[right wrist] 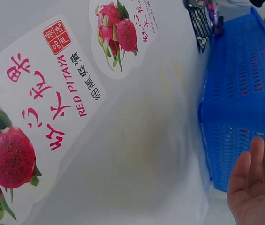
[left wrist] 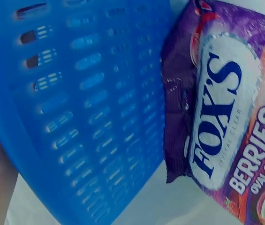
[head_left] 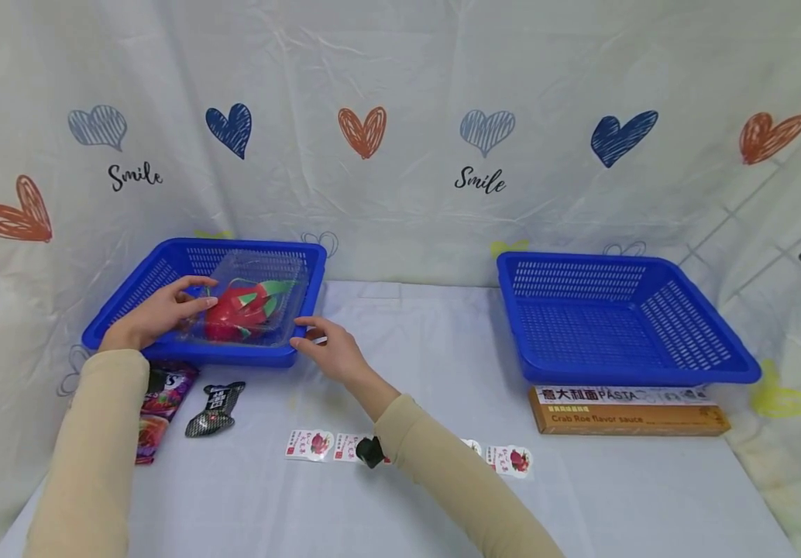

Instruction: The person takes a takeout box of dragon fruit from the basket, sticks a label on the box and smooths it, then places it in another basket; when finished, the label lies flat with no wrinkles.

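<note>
A clear plastic box (head_left: 283, 267) lies in the left blue basket (head_left: 233, 355), with a red dragon fruit (head_left: 236, 310) showing through it. My left hand (head_left: 166, 310) reaches over the basket's left side, its fingertips right at the box's left edge. At the basket's front right corner, my right hand (head_left: 331, 349) has thumb and forefinger apart beside the rim. Its fingers (right wrist: 256, 161) look fairly straight against the basket wall in the right wrist view. The left fingertips are hidden from the left wrist camera, where the basket's slotted wall fills much of the picture.
A purple candy bag (head_left: 166, 391) and a small dark packet (head_left: 215, 409) lie before the left basket. Several red pitaya labels (head_left: 311, 446) form a row, partly behind the right sleeve. On the right are another blue basket (head_left: 582, 341) and a pasta box (head_left: 627, 412).
</note>
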The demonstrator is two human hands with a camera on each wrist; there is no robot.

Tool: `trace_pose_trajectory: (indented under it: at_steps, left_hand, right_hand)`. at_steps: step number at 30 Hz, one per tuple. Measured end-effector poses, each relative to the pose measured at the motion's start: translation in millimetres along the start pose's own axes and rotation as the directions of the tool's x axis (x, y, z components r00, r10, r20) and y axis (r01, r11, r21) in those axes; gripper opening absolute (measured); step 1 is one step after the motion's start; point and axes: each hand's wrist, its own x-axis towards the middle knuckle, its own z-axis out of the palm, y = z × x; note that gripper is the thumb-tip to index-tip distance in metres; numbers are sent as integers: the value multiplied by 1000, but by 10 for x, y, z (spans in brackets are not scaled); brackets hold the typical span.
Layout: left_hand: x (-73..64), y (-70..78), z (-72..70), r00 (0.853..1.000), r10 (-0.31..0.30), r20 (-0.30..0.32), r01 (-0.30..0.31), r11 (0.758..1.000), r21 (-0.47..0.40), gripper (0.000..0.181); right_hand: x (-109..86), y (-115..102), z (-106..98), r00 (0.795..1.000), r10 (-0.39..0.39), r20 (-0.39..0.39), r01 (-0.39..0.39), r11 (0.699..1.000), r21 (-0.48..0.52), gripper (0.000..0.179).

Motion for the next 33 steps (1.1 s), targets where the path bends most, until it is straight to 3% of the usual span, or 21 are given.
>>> trace_pose_trajectory:
  at_steps: [14, 25, 33]
  left_hand:
    - [-8, 39, -14, 998, 51, -21, -53, 997, -60, 47]
    - [-12, 117, -32, 994, 100, -43, -102, 993, -57, 59]
    - [-52, 214, -93, 992, 98, -82, -103, 993, -52, 60]
  right_hand:
    - [11, 33, 16, 1000, 3, 6, -4, 999, 53, 40]
    - [10, 50, 20, 1000, 5, 3, -6, 996, 91, 41]
    - [14, 51, 28, 1000, -4, 5, 4, 996, 93, 40]
